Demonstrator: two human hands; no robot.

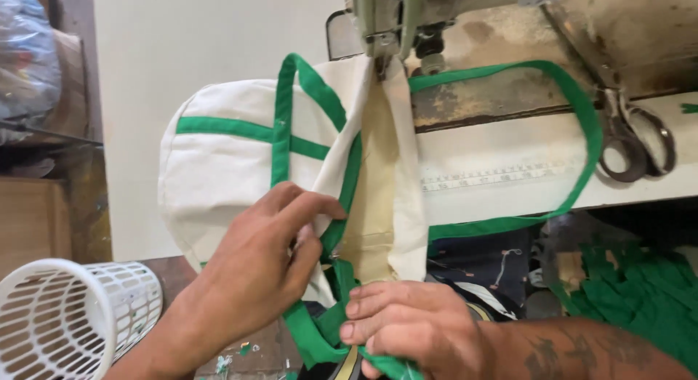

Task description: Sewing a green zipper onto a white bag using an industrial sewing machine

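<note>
Fingers of the left hand pinch the green binding strip that edges the opening of a cream canvas bag with green fabric bands, thumb and forefinger closed on the trim. Just below, the right hand curls its fingers over the same green trim where it bunches at the bag's lower edge, clenched on the cloth. Between the two hands the bag's pale lining lies spread open, and its upper end runs up under the presser foot of a worn, pale green sewing machine. One long green handle loop of the bag trails to the right across the white surface, where a printed ruler strip runs along the edge. Dark metal scissors rest near the loop's far side. A white plastic lattice basket stands at lower left, and a heap of green fabric pieces lies beneath the surface at right.
</note>
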